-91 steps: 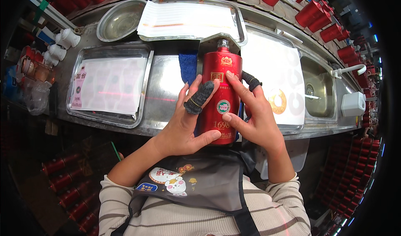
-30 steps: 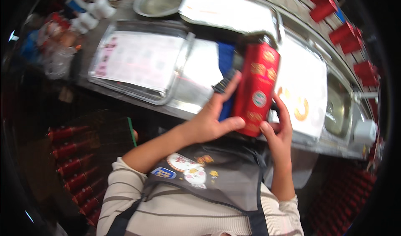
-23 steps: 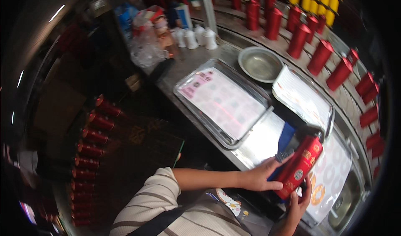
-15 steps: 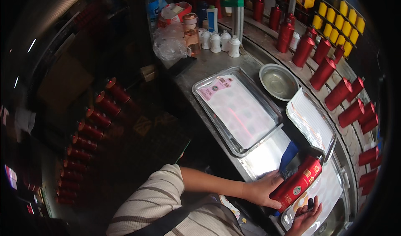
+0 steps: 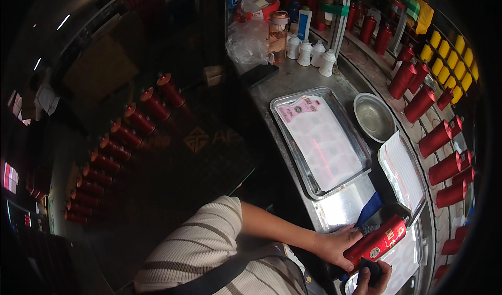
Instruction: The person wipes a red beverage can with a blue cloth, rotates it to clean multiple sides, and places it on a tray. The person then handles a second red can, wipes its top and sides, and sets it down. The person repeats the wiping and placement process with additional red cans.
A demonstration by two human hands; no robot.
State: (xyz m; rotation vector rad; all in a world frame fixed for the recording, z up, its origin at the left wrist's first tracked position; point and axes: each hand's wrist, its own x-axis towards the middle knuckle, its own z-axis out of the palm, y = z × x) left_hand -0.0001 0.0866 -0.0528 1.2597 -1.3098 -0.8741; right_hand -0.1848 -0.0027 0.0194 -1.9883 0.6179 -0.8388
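Note:
Wrapped round the base end of a red metal bottle (image 5: 386, 237) is my left hand (image 5: 334, 247). The bottle lies tilted, its neck up and to the right, with gold markings and a small round emblem facing up. My right hand (image 5: 380, 280), partly cut by the lower edge, is closed on a small dark pad-like piece (image 5: 370, 270), whose exact kind I cannot make out. That piece is at the bottle's lower side. Beneath the bottle lies a tray with a pale printed sheet (image 5: 400, 263). A blue cloth-like piece (image 5: 370, 207) sits just beyond my left hand.
A steel tray (image 5: 293, 164) holds pale decal sheets. Beyond it stand a metal bowl (image 5: 374, 118), a tray with white lined sheets (image 5: 400, 169) and several white bottles (image 5: 327, 63). Red bottles (image 5: 435, 139) line a conveyor at right; more (image 5: 125, 133) stand in a row at left.
The view has swung left, so the bench appears farther right. My right hand has come in against the bottle's lower side with the dark piece. My left hand keeps its hold.

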